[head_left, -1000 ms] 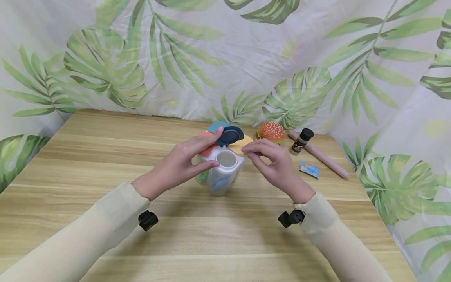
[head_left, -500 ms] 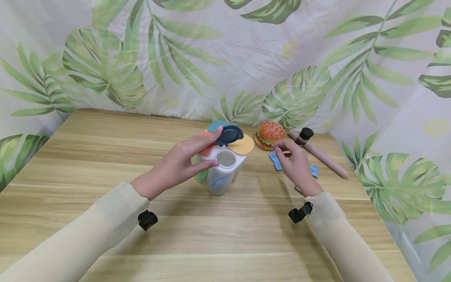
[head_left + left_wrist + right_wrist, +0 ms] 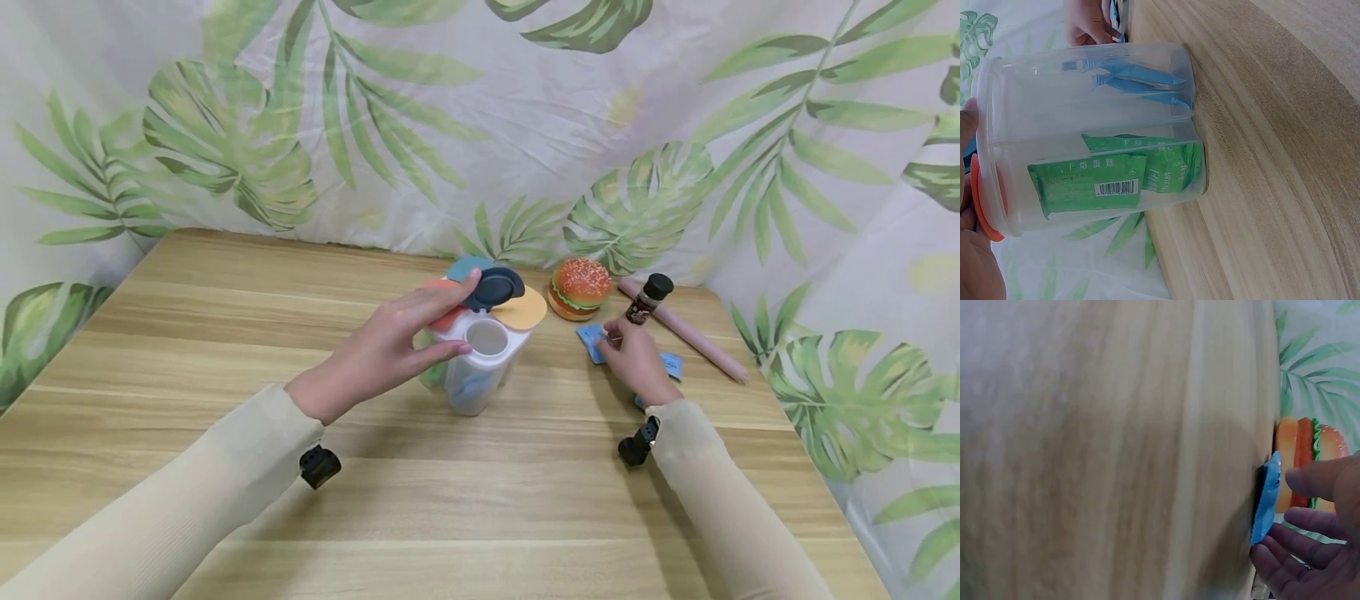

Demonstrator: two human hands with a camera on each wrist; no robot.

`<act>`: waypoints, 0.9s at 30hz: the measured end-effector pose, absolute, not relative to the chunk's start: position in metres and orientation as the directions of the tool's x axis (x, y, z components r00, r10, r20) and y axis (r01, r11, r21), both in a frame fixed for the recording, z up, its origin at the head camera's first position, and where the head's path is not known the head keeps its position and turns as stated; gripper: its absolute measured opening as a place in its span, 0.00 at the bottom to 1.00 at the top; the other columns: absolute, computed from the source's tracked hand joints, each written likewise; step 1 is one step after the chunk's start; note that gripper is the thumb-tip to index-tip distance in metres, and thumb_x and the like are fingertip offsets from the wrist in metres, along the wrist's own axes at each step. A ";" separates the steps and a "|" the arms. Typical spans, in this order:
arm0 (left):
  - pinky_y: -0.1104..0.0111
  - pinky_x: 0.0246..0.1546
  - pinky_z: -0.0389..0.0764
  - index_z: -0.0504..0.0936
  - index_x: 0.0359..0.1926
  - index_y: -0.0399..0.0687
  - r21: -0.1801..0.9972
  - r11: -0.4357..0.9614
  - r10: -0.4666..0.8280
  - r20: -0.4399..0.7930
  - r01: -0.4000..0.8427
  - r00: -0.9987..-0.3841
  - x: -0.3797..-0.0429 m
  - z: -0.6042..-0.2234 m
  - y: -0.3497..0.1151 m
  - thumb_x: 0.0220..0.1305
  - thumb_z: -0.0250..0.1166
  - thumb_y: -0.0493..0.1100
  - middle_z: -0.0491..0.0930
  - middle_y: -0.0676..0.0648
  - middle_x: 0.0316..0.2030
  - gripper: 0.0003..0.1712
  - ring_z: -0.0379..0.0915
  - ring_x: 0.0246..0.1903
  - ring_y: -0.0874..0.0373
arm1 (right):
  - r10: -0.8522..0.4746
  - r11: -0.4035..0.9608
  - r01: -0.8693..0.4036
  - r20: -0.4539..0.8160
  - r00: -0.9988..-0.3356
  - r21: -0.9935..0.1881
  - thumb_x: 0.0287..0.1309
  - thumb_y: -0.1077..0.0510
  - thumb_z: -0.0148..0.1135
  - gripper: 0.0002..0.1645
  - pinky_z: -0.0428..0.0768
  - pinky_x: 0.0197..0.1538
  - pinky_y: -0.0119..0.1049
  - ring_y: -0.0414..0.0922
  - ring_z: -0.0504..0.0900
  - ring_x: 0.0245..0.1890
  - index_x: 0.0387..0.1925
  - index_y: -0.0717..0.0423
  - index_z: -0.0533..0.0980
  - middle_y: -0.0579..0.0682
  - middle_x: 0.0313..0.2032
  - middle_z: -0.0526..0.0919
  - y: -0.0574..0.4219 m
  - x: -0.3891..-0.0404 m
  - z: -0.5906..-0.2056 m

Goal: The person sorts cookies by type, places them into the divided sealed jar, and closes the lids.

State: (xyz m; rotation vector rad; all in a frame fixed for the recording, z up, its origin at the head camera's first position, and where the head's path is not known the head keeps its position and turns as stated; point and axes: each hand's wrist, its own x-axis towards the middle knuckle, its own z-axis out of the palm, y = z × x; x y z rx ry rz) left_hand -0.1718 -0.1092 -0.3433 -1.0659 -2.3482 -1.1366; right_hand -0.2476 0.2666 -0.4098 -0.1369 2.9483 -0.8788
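A clear multi-compartment storage container [image 3: 472,393] with coloured lids stands upright on the table. My left hand [image 3: 390,346] holds its top, thumb at the round rim and index finger by the raised dark lid [image 3: 495,288]. Through its wall, in the left wrist view, show several blue packets [image 3: 1141,74] in one compartment and green packets [image 3: 1088,184] in another. My right hand [image 3: 636,360] is low over the table at a blue packet [image 3: 590,343]. In the right wrist view its thumb and fingers are apart, lower fingertips right at the packet's edge.
A toy hamburger [image 3: 581,287] sits behind the blue packet. Beyond my right hand stand a small dark bottle [image 3: 641,310] with a black cap and a pink rod [image 3: 701,342] lying diagonally. Another blue packet [image 3: 672,365] lies right of the hand, near the table's right side.
My right hand has moved from beside the container's opening rightward and down to the blue packet on the table. The left hand has stayed on the container.
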 end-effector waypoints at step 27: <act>0.57 0.68 0.77 0.63 0.80 0.47 0.526 0.415 0.481 0.566 0.742 -0.670 -0.171 -0.345 -0.109 0.61 0.78 0.40 0.82 0.46 0.63 0.50 0.77 0.61 0.54 | -0.145 0.842 -0.031 -0.170 -0.975 -0.538 0.70 0.54 0.68 0.28 0.74 0.40 0.36 0.50 0.76 0.39 0.61 0.66 0.70 0.62 0.45 0.79 0.279 -0.257 -0.400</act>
